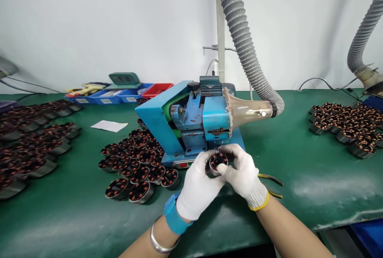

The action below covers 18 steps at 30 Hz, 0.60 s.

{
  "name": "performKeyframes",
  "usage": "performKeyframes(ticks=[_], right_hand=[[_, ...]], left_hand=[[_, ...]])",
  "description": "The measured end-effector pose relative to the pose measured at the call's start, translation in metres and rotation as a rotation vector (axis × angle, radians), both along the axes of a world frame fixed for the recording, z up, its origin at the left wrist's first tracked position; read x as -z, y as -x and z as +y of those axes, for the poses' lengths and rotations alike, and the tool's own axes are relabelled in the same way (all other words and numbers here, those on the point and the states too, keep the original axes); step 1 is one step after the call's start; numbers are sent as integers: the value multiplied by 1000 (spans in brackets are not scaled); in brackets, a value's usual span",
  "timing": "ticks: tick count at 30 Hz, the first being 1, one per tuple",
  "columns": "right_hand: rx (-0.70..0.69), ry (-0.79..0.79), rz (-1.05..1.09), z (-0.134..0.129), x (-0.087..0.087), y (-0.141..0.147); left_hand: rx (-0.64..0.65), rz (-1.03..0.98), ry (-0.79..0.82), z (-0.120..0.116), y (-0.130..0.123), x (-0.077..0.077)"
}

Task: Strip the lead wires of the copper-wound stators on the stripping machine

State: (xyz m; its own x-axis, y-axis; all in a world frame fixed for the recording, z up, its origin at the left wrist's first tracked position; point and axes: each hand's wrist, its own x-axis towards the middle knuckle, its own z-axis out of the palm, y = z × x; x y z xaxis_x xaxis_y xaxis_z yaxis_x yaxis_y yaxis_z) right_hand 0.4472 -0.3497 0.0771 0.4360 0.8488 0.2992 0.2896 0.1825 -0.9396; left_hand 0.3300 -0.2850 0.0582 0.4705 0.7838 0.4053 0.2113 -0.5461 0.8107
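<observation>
Both hands wear white gloves and meet in front of a blue machine (191, 118). My left hand (199, 184) is closed around the side of a motor stator (218, 162), a metal ring with dark and copper-coloured windings inside. On the stator's other side my right hand (242, 174) grips it, thumb over the near rim. Thin wires stick up from the stator toward the machine's front housing. Partly behind my right wrist lie pliers with yellow and black handles (272, 178).
Several stators (140, 174) stand grouped left of the machine, with more at far left (36, 146) and right (356, 126). A grey hose (245, 30) joins the machine's clear funnel (248, 112). Blue bins (110, 96), a red bin (157, 89) and white paper (109, 125) sit behind.
</observation>
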Motion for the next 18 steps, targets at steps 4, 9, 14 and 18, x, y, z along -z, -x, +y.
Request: performKeyframes(ticks=[4, 9, 14, 18], right_hand=[[50, 11, 89, -1, 3, 1], [315, -93, 551, 11, 14, -13], [111, 122, 474, 11, 19, -5], [-88, 90, 285, 8, 18, 11]], left_hand=[[82, -13, 53, -1, 8, 11], [-2, -38, 74, 3, 6, 10], [43, -110, 245, 3, 4, 8], [127, -170, 291, 8, 3, 3]])
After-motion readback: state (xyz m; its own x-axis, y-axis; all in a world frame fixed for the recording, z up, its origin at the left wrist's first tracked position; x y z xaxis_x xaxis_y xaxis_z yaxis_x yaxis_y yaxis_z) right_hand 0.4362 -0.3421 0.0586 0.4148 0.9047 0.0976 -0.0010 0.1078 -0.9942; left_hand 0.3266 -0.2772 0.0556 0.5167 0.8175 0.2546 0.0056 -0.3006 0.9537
